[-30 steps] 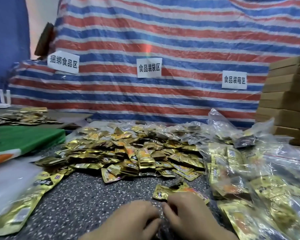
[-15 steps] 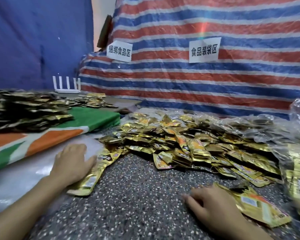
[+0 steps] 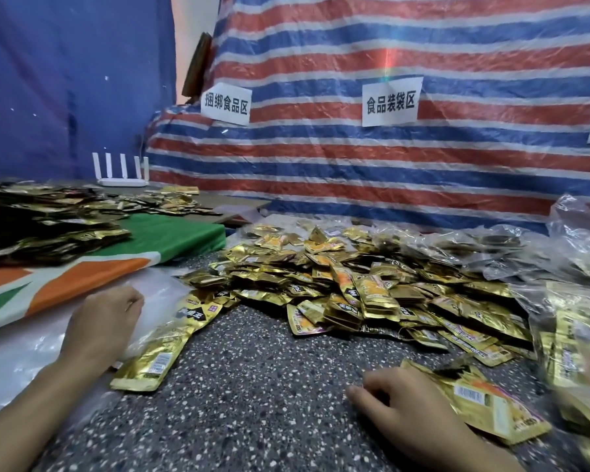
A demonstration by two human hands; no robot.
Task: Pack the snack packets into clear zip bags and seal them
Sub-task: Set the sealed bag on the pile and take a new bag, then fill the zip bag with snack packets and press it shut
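Note:
A big heap of gold snack packets lies across the speckled table. My left hand reaches out to the left and rests on a flat stack of clear zip bags. Its fingers are curled and pinch the edge of the top clear bag, which lies over a long gold packet. My right hand sits low on the table with its fingers curled over the near end of a small stack of gold packets.
Filled clear bags of packets pile up at the right edge. A green, orange and white cloth at the left carries another heap of packets. A white router stands behind it. A striped tarp with paper signs walls off the back.
My left hand left the right hand and went out left onto the clear bags, where its fingers have curled. The right hand stayed by its small stack. The view swung left.

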